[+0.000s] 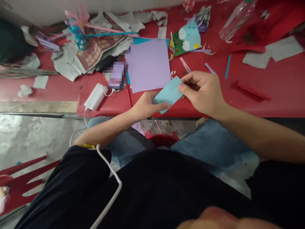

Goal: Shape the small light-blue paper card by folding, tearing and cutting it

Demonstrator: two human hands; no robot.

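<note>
A light blue piece of paper [168, 93], apparently folded, is held just above the front edge of the red table. My left hand [149, 105] grips its lower left part, thumb lying on top and the other fingers hidden underneath. At the upper right corner, my right hand [202, 92] pinches the paper between thumb and fingers. Right behind it lies a stack of lilac paper sheets [150, 66], with blue sheets showing at its edges.
A white power bank [95, 97] with a cable lies at the left front, near a black object [105, 63]. Farther back are paper flowers [79, 27], a painted card [187, 38] and a plastic bottle [234, 20]. Paper scraps [256, 58] lie to the right.
</note>
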